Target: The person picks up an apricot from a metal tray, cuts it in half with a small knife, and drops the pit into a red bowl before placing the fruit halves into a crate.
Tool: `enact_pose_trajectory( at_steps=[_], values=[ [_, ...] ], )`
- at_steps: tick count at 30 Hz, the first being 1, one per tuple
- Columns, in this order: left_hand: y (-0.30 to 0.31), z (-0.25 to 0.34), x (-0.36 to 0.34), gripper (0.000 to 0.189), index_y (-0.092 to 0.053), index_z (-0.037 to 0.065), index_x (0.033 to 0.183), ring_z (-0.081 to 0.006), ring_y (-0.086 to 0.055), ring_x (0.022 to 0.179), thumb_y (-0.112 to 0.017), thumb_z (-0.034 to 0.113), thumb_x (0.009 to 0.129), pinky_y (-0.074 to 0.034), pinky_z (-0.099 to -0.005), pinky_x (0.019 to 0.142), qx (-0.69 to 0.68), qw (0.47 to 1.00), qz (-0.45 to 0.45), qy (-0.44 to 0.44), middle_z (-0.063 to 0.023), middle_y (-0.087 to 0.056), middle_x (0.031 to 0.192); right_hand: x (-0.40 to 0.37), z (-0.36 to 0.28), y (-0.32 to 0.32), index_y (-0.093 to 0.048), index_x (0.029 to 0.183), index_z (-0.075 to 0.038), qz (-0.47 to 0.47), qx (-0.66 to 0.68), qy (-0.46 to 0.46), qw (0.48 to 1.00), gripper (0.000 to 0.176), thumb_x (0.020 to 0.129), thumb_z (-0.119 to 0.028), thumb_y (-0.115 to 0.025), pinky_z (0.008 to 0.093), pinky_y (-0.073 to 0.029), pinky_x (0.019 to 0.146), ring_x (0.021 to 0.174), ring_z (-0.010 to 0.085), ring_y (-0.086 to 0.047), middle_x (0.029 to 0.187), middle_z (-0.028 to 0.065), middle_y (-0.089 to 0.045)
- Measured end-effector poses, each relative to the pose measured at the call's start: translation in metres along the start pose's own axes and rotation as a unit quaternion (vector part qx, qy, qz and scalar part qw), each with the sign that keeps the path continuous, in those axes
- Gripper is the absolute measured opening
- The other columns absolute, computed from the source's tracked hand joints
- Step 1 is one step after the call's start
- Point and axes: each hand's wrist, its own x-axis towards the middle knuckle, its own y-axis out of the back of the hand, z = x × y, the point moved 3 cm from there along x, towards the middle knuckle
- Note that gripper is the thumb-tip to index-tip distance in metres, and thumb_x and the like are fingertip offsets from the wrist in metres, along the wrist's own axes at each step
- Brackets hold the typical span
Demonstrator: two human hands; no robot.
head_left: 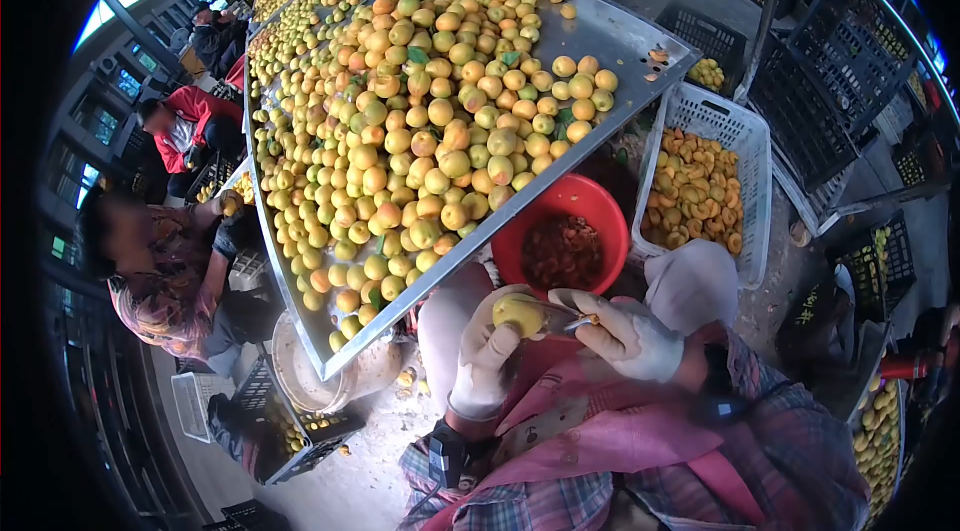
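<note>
My left hand (490,346), in a white glove, is closed around a yellow-green apricot (518,313). Close beside it, my right hand (630,336), gloved too, grips a small metal tool (578,324); its exact kind is too small to make out, and an orange bit shows by the fingers. Both hands are over my lap, in front of a red basin (618,241) with dark reddish-brown pits and scraps inside. Beyond them a large heap of apricots (420,121) covers the metal table (620,41).
Right of the basin stands a white crate (757,181) of halved apricots. Black crates (805,121) are stacked farther right. A white bucket (300,371) sits below the table's near corner. At left a co-worker (165,271) sits by the table, with another in red (195,121) behind.
</note>
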Motion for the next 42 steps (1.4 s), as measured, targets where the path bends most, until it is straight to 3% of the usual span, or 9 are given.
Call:
enact_pose_trajectory(
  at_steps=[6, 15, 18, 21, 24, 26, 33, 39, 42],
  values=[
    [-0.008, 0.0, 0.001, 0.081, -0.041, -0.004, 0.133, -0.0126, -0.058, 0.091, -0.068, 0.053, 0.082, -0.045, -0.0213, 0.076, -0.175, 0.982, 0.051, 0.042, -0.0066, -0.06, 0.105, 0.001, 0.002, -0.003, -0.038, 0.14, -0.005, -0.005, 0.014, -0.005, 1.0, 0.045, 0.1, -0.023, -0.047, 0.0348, -0.048, 0.092, 0.111, 0.0299, -0.061, 0.125, 0.0164, -0.058],
    [-0.001, 0.002, -0.001, 0.071, -0.044, -0.002, 0.13, -0.0137, -0.058, 0.093, -0.07, 0.045, 0.084, -0.047, -0.0248, 0.082, 0.081, 0.996, 0.038, -0.021, -0.006, -0.061, 0.103, 0.007, 0.007, -0.008, -0.041, 0.136, -0.003, 0.028, 0.092, -0.045, 0.994, 0.043, 0.097, -0.018, -0.053, 0.0329, -0.05, 0.087, 0.101, 0.0251, -0.064, 0.11, 0.0146, -0.062],
    [0.001, -0.005, 0.002, 0.066, -0.044, -0.003, 0.129, -0.0146, -0.058, 0.096, -0.071, 0.038, 0.085, -0.047, -0.0271, 0.086, 0.079, 0.997, 0.026, 0.004, -0.0069, -0.06, 0.105, 0.014, 0.008, -0.011, -0.043, 0.134, -0.004, 0.061, 0.106, -0.046, 0.991, 0.044, 0.094, -0.018, -0.058, 0.0295, -0.054, 0.068, 0.076, 0.018, -0.065, 0.096, 0.0103, -0.063],
    [0.0, -0.012, 0.008, 0.061, -0.043, -0.004, 0.131, -0.0155, -0.058, 0.097, -0.071, 0.029, 0.087, -0.047, -0.0287, 0.089, 0.061, 0.997, 0.03, 0.023, -0.008, -0.059, 0.109, 0.026, 0.022, -0.025, -0.044, 0.131, -0.006, 0.049, 0.314, -0.222, 0.922, 0.046, 0.091, -0.023, -0.06, 0.0204, -0.038, 0.036, 0.043, 0.0058, -0.047, 0.078, 0.0027, -0.062],
    [0.017, -0.011, 0.015, 0.063, -0.043, -0.003, 0.131, -0.0154, -0.058, 0.097, -0.072, 0.031, 0.086, -0.048, -0.028, 0.087, 0.12, 0.99, 0.062, 0.031, -0.0078, -0.059, 0.109, 0.039, 0.022, -0.025, -0.044, 0.131, -0.007, 0.02, 0.32, -0.265, 0.909, 0.047, 0.091, -0.027, -0.06, 0.0214, -0.041, 0.037, 0.048, 0.0065, -0.05, 0.075, 0.0024, -0.062],
    [0.022, 0.015, 0.019, 0.054, -0.046, 0.0, 0.13, -0.0143, -0.058, 0.092, -0.068, 0.028, 0.09, -0.048, -0.0263, 0.081, 0.284, 0.951, 0.125, 0.019, -0.0065, -0.059, 0.105, 0.046, 0.025, -0.028, -0.045, 0.131, -0.008, 0.04, 0.331, -0.266, 0.904, 0.044, 0.092, -0.025, -0.058, 0.0227, -0.042, 0.037, 0.049, 0.0077, -0.051, 0.075, 0.0039, -0.061],
    [0.123, 0.016, 0.035, 0.039, -0.056, 0.0, 0.112, -0.0154, -0.058, 0.083, -0.067, 0.029, 0.09, -0.049, -0.0282, 0.078, 0.309, 0.888, 0.337, -0.049, -0.0073, -0.062, 0.093, 0.057, 0.06, 0.0, -0.048, 0.13, -0.006, 0.026, 0.332, -0.274, 0.902, 0.04, 0.095, -0.024, -0.054, 0.0235, -0.043, 0.037, 0.044, 0.0105, -0.051, 0.078, 0.0068, -0.059],
    [0.162, 0.026, 0.051, 0.044, -0.06, 0.002, 0.117, -0.0363, -0.061, 0.095, -0.072, 0.026, 0.082, -0.049, -0.0422, 0.083, 0.582, 0.752, 0.309, -0.015, -0.0216, -0.063, 0.104, 0.057, 0.094, 0.051, -0.053, 0.125, -0.004, 0.147, 0.33, -0.296, 0.884, 0.035, 0.096, -0.024, -0.051, 0.0249, -0.043, 0.037, 0.044, 0.0122, -0.052, 0.078, 0.0083, -0.059],
    [0.162, 0.034, 0.062, 0.042, -0.061, 0.002, 0.114, -0.0364, -0.061, 0.095, -0.071, 0.027, 0.083, -0.049, -0.0421, 0.082, 0.624, 0.729, 0.279, -0.023, -0.0206, -0.064, 0.102, 0.057, 0.108, 0.064, -0.054, 0.123, -0.004, 0.187, 0.341, -0.29, 0.874, 0.032, 0.096, -0.021, -0.05, 0.0245, -0.042, 0.037, 0.046, 0.0121, -0.052, 0.077, 0.0081, -0.06]
  ],
)
